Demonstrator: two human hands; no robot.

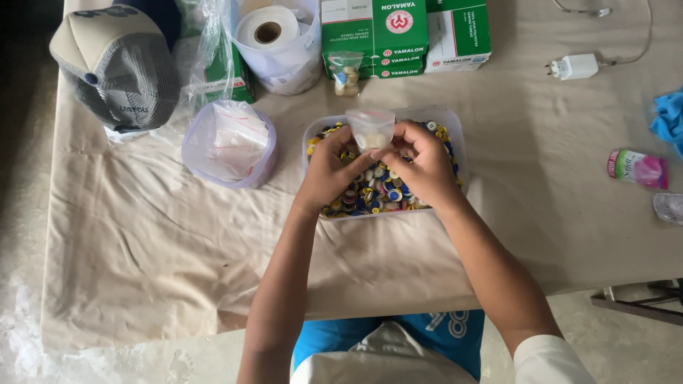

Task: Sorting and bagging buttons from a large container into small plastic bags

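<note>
My left hand (329, 171) and my right hand (421, 162) both pinch a small clear plastic bag (371, 128) with a few pale buttons in it. They hold it just above a clear rectangular tub (453, 122) full of several mixed coloured buttons (373, 190). My fingers meet at the bag's lower edge. Both forearms reach up from the near side of the table.
A round tub of empty small plastic bags (228, 142) stands left of the button tub. A grey cap (117, 67), a paper roll in a bucket (274, 39), green boxes (398, 32) and a filled small bag (346, 75) lie at the back. A white charger (575, 67), blue cloth (669, 117) and pink packet (638, 168) lie right.
</note>
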